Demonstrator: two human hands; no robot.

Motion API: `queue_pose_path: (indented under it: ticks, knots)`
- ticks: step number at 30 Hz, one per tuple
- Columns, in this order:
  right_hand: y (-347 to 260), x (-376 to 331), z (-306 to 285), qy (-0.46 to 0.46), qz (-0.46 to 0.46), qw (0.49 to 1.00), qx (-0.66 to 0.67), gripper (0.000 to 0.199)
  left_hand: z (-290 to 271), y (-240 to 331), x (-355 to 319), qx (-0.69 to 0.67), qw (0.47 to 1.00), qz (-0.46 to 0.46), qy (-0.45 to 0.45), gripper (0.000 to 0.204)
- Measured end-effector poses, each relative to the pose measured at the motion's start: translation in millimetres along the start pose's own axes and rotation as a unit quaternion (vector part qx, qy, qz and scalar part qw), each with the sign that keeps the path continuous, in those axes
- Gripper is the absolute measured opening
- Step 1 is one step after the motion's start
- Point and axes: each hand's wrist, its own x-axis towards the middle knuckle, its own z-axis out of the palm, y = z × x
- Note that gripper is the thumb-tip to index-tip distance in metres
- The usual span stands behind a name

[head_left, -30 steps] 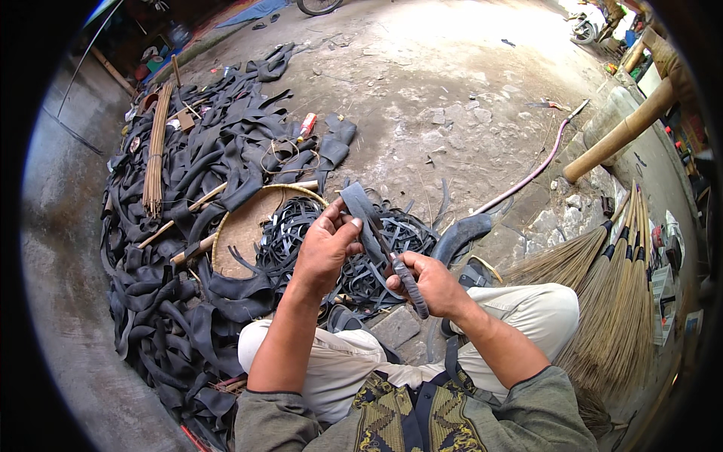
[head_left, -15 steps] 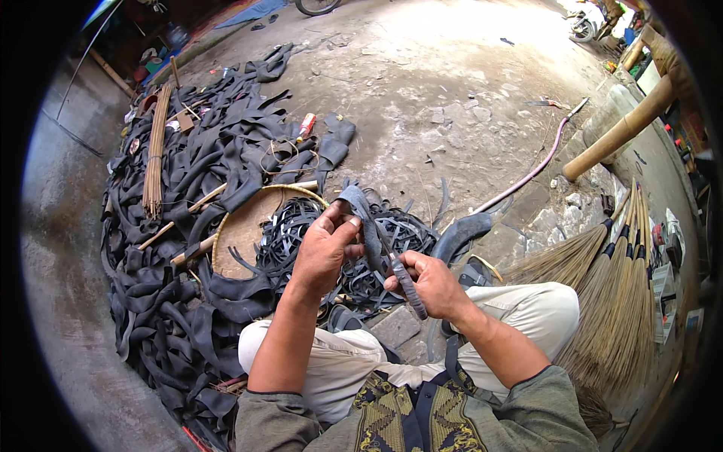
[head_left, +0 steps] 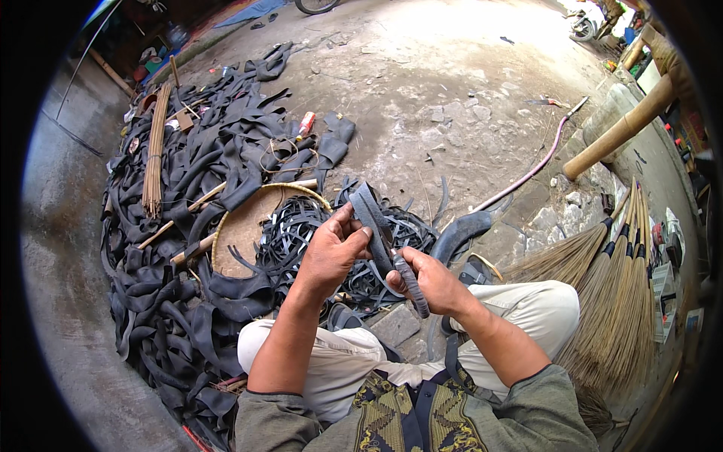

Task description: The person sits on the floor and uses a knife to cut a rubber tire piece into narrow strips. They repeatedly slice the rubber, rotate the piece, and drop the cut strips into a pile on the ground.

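My left hand (head_left: 328,253) is closed on a dark grey rubber strip (head_left: 369,211), its thumb pressing the strip against the fingers. The strip stands up in front of my knees and slants down towards my right hand (head_left: 433,283). That hand grips a knife (head_left: 411,282) by its dark wrapped handle. The narrow blade lies against the right side of the rubber, partly hidden by it. Below and behind both hands is a heap of thin cut black rubber strips (head_left: 290,235) on a round tray with a yellowish rim (head_left: 218,233).
A large pile of wide rubber pieces (head_left: 173,316) covers the left side, with a bundle of thin sticks (head_left: 155,154) on it. To the right lie straw brooms (head_left: 610,301), a bamboo pole (head_left: 621,128) and a pinkish rod (head_left: 531,173). A thick rubber tube (head_left: 461,233) rests beyond my right hand.
The rubber strip's top, which curled over my left fingers, now stands straighter and shows its flat face. The knife has tilted slightly and shifted a little with my right hand.
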Motion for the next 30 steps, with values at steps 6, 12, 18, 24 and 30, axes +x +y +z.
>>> queue_pose_path:
  ticks: [6, 12, 18, 24, 30]
  knots:
    - [-12.3, -5.5, -2.9, -0.022, 0.073, 0.996, 0.038, 0.050, 0.4, 1.8, 0.5, 0.023, 0.999, 0.011, -0.021, 0.041]
    - [-14.9, -7.0, -0.1, -0.044, 0.116, 0.991, 0.043, 0.046, -2.9, 7.9, 2.4, -0.081, 0.995, -0.020, 0.047, 0.046]
    - [-0.5, 0.0, 7.1, 0.005, 0.006, 1.000, -0.022, 0.061, -1.1, -1.0, 1.9, -0.035, 0.998, -0.031, 0.053, 0.049]
    - [-4.7, -4.2, 2.8, -0.007, 0.081, 0.996, 0.027, 0.055, 5.0, 3.0, -1.8, 0.017, 1.000, -0.011, 0.009, 0.056]
    - [-6.6, -6.9, 3.5, -0.035, 0.107, 0.990, 0.083, 0.047, 0.0, 7.7, 2.9, -0.078, 0.995, -0.027, 0.050, 0.053]
